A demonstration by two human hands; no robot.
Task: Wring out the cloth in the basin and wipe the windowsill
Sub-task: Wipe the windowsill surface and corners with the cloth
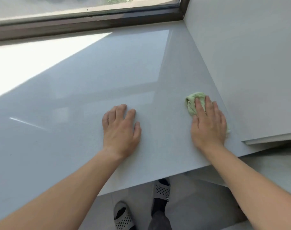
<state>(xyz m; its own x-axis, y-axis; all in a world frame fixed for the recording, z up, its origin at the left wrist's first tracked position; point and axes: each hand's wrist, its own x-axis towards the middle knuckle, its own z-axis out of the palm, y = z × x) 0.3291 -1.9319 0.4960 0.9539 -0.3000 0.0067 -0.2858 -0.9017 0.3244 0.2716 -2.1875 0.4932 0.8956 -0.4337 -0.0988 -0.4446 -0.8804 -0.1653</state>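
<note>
Head view: right hand, fingers flat, presses green cloth onto windowsill; left hand rests released. Basin unseen; wiping under way, sill beyond fingertips apparently left.

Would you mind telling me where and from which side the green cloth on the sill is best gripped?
Grip the cloth by its bunched far-left folds, which stick out beyond the right hand pressing it flat on the sill. Come from above and the left: the wall stands close on its right.
</note>
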